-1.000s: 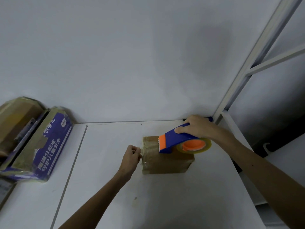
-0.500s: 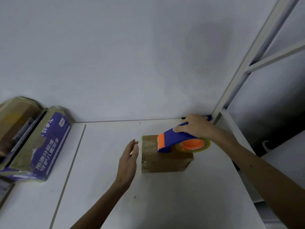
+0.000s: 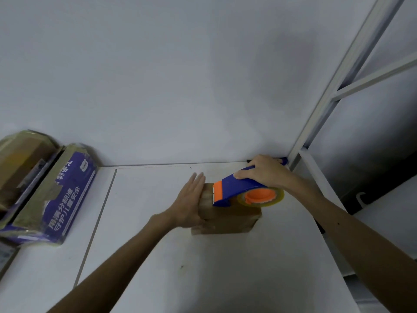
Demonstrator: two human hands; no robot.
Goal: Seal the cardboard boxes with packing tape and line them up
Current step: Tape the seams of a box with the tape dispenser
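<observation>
A small brown cardboard box (image 3: 230,220), wrapped in glossy tape, lies on the white table (image 3: 203,267) near the back wall. My left hand (image 3: 189,202) lies flat against the box's left end with straight fingers. My right hand (image 3: 264,172) grips the handle of a blue and orange tape dispenser (image 3: 234,190), which rests on top of the box. Its roll of clear tape (image 3: 261,197) on an orange hub hangs over the box's right part. The dispenser's orange toothed end points left toward my left hand.
At the far left, a purple and tan printed box (image 3: 61,195) leans against another taped brown box (image 3: 20,163). A white metal rack frame (image 3: 338,86) rises at the right, by the table's back right corner. A seam (image 3: 99,222) splits the tabletop.
My left hand let go of its pinch at the box's left edge, opened, and now presses flat against that end. The right hand and dispenser stayed nearly still on the box.
</observation>
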